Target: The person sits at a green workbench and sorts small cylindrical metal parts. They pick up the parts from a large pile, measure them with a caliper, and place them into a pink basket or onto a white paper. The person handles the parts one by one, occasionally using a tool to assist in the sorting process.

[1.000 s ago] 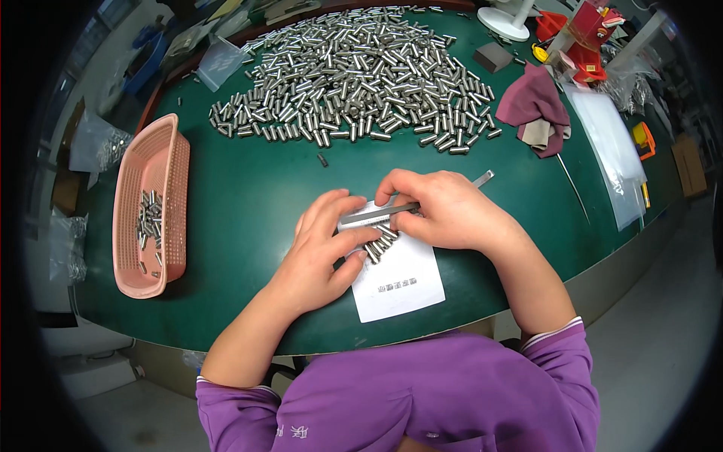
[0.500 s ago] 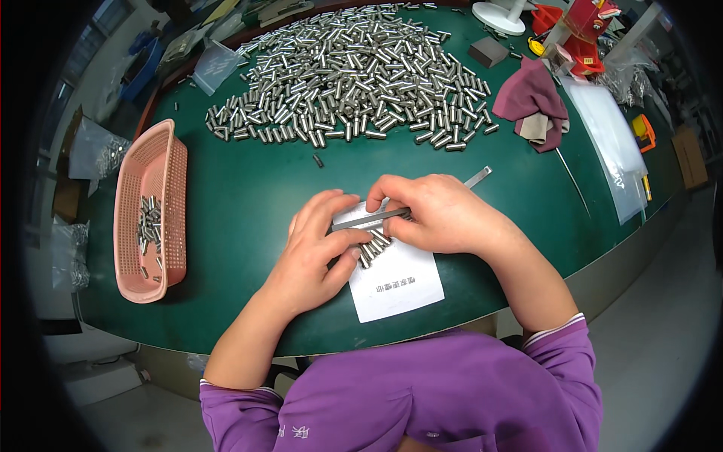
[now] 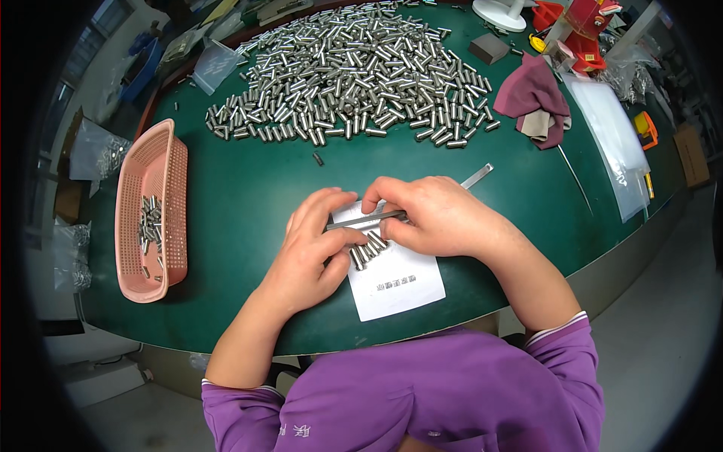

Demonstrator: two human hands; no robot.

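Observation:
My left hand (image 3: 301, 252) is closed around the left end of a narrow dark grey metal bar (image 3: 365, 219), its thumb and a finger beside several short shiny metal pins (image 3: 369, 250). The pins lie side by side on a printed white sheet of paper (image 3: 403, 294), just on my side of the bar. With bent forefinger and thumb, my right hand (image 3: 444, 215) pinches the bar's right end. A flat silver strip (image 3: 477, 175) sticks out beyond the right hand. Fingers hide both bar ends and part of the paper.
A large heap of metal pins (image 3: 354, 75) covers the far table, with one loose pin (image 3: 318, 159) nearer. On the left stands a pink basket (image 3: 177, 218) holding some pins. To the right lie a maroon cloth (image 3: 531, 94), a thin rod (image 3: 576, 181) and clear plastic bags (image 3: 610, 143).
The bar has shifted slightly left and levelled a little between my hands. More of the pins on the paper show now, spread slightly nearer to me. Both hands keep their grip.

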